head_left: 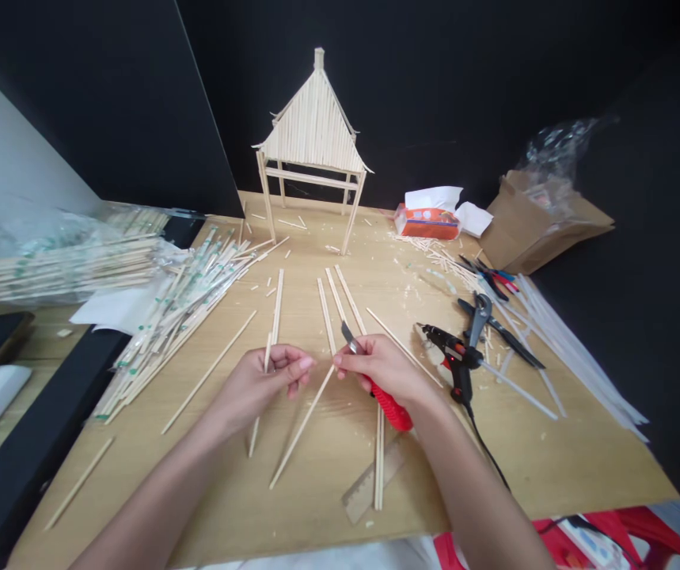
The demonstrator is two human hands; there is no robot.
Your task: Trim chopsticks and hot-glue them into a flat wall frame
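My left hand [274, 376] is closed in a loose pinch, with a thin wooden chopstick [255, 431] running through its fingers. My right hand [378, 368] grips a utility knife with a red handle [392, 408], its blade pointing up and away. Between that hand's thumb and forefinger sits the end of another chopstick [301, 435], which slants down toward me. Beyond both hands, joined chopsticks [277, 305] and several single sticks [324, 309] lie on the wooden table [221, 475]. A pair of sticks [379, 467] crosses a ruler [360, 495] below my right hand.
A stick-built house model [316, 119] stands at the back. Left are heaps of wrapped chopsticks [179, 305]. Right are a glue gun [455, 356] with its cord, cutters [482, 317], glue sticks [577, 348], a tissue pack [428, 222] and a paper bag [529, 229].
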